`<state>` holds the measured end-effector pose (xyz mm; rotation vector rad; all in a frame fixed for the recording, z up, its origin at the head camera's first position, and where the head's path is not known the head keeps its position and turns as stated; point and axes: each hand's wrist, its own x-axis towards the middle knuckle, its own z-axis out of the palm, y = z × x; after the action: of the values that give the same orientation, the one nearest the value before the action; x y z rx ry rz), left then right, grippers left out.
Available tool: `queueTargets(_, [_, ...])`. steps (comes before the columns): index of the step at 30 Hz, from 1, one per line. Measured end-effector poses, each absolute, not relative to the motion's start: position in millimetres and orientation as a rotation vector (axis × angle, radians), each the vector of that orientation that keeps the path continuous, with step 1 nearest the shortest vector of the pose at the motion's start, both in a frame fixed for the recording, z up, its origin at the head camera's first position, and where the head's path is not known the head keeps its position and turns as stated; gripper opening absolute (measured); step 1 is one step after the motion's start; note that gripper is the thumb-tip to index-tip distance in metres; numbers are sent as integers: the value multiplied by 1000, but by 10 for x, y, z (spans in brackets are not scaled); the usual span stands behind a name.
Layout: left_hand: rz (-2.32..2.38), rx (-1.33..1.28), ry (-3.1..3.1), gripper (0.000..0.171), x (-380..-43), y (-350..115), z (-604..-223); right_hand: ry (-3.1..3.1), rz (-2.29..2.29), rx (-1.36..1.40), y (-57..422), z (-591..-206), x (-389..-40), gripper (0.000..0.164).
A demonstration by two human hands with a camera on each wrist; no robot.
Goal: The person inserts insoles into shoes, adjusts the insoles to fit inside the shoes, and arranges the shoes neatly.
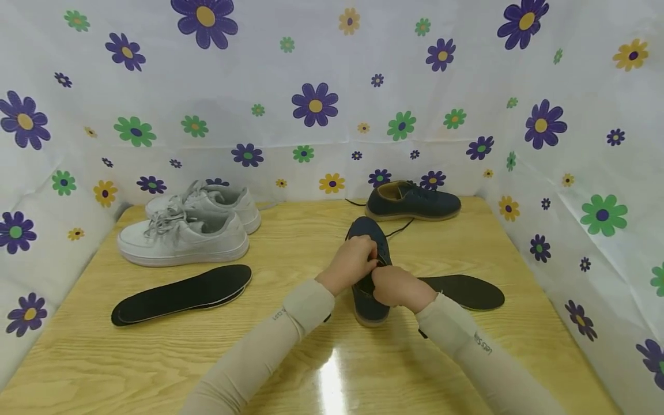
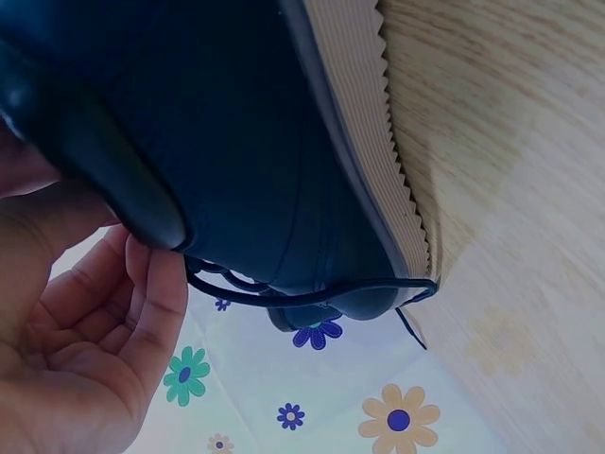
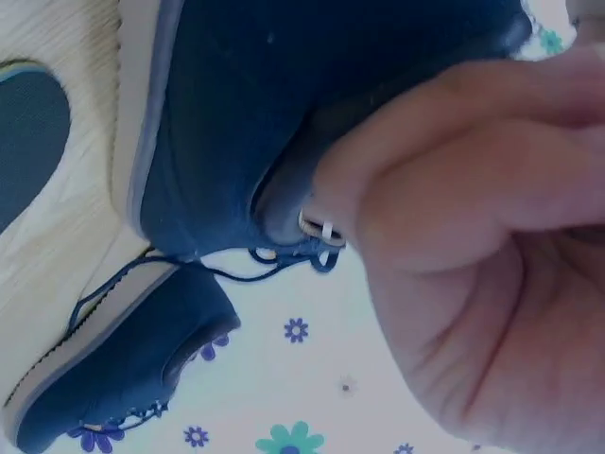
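A navy lace-up shoe stands on the table in the head view, toe pointing away from me. My left hand is at the upper end of its laces. In the left wrist view the thumb and fingers pinch the shoe's edge by the tongue. On the other side, my right hand has curled fingers at the shoe opening, close to the left fingertips. The right wrist view shows those fingertips against the tongue, beside a small label. The fingers hide most of the shoe's inside.
A second navy shoe stands at the back right, its lace trailing. A dark insole lies right of my right hand. White sneakers stand at the left, with black insoles stacked before them. Flowered cloth walls the table.
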<state>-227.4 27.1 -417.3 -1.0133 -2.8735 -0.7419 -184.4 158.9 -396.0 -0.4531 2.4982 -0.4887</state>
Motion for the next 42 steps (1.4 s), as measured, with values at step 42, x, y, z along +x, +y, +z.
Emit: queueTargets(42, [-799,-1002,-2886,13,-2300,285,-4181,2481,28,-621,1490,-3853,-1823,45])
